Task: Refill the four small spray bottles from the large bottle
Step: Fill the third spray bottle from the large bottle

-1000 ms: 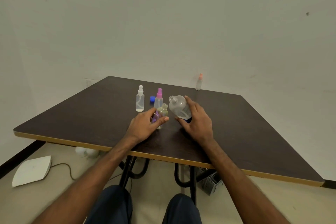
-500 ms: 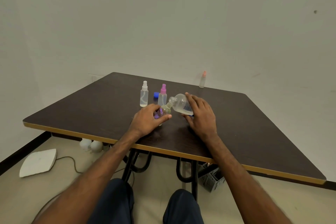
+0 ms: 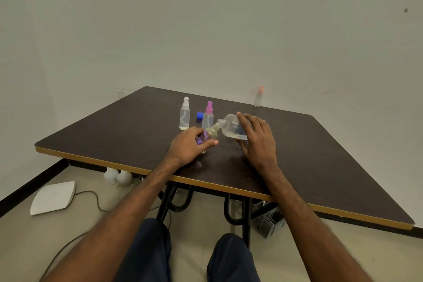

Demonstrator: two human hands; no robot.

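My left hand [image 3: 187,144] grips the small bottle [image 3: 209,134], fingers [image 3: 194,131] curled round it. My right hand [image 3: 258,139] clasps the tilted large bottle [image 3: 231,126], mouth at the small bottle's neck.

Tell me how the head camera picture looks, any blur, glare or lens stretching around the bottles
Head view: dim, even indoor light, only faint shadows on the table; no strong glare; the large bottle in the right hand and the small bottle in the left hand look slightly soft; forearms stretch wide toward the bottom corners.
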